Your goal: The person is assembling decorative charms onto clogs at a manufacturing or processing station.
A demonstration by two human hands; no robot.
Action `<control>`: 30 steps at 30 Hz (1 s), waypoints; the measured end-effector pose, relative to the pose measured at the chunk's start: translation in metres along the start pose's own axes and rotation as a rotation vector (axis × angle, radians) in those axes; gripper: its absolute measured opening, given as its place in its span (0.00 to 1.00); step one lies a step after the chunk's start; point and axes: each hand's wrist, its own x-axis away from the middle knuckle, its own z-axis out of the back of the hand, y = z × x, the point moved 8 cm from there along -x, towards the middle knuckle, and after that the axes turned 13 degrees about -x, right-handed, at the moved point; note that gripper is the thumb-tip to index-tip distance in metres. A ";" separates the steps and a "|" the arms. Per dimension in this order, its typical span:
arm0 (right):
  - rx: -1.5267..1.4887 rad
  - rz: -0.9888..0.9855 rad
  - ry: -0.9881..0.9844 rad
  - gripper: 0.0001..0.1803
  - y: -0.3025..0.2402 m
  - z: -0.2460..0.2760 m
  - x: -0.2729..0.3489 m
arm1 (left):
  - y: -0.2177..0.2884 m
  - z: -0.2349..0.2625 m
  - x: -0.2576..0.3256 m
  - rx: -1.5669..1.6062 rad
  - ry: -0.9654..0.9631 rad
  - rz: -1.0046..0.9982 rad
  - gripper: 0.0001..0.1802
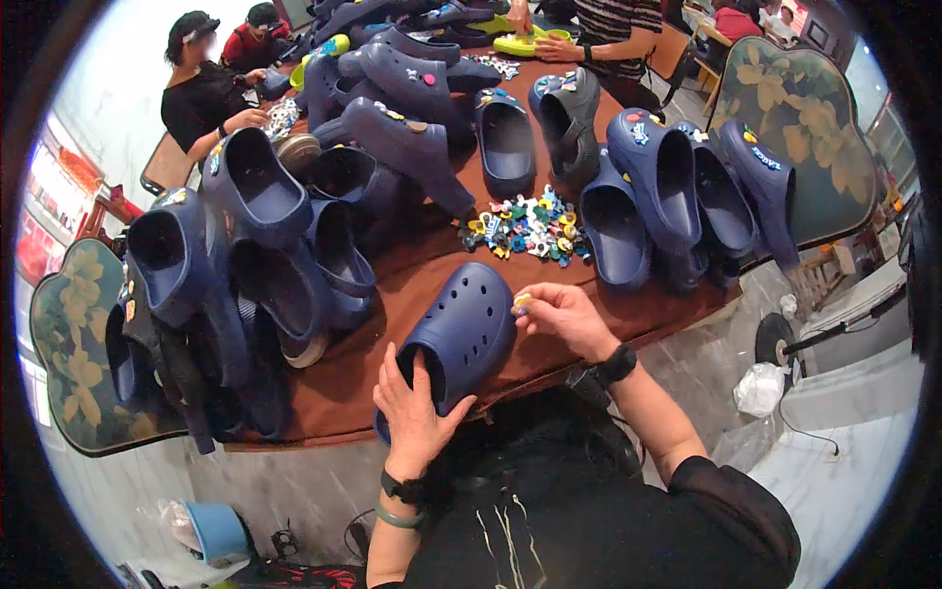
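Evidently the left grip (417,417) serves as the anchor: half curled, it has hold of the blue clog (459,324) at the foot opening, some fingers inside and the thumb along the outer side, probably so the shoe does not slide on the bench (417,280). Toe facing away, the upper slopes toward the right grip (564,319), presumably to put its rows of holes within easy reach. That right grip is closed to a fingertip pinch on one small yellowish charm (521,304), just beside the clog's toe; so fine a hold suits so small a piece. Beyond both grips lies a heap of charms (530,228), too mixed to count, likely set there for short reaches. By count, one clog lies between the grips; two clogs (506,142) stand past the heap; at least four clogs (655,187) lean together beyond and to the right of the right grip; and left of the left grip piled clogs (260,182) overlap too much for a sure number. Two leaf-patterned chair backs (795,128) flank the bench.
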 end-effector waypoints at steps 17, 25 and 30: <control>0.324 -0.098 -0.106 0.11 0.033 0.127 0.163 | -0.005 -0.009 0.000 -0.020 0.028 -0.058 0.46; 0.159 0.229 0.975 0.11 0.117 0.306 0.158 | -0.020 -0.019 0.006 -0.112 0.054 -0.079 0.45; 0.373 0.721 0.904 0.12 0.111 0.305 0.095 | -0.019 -0.011 0.010 -0.068 0.017 -0.050 0.46</control>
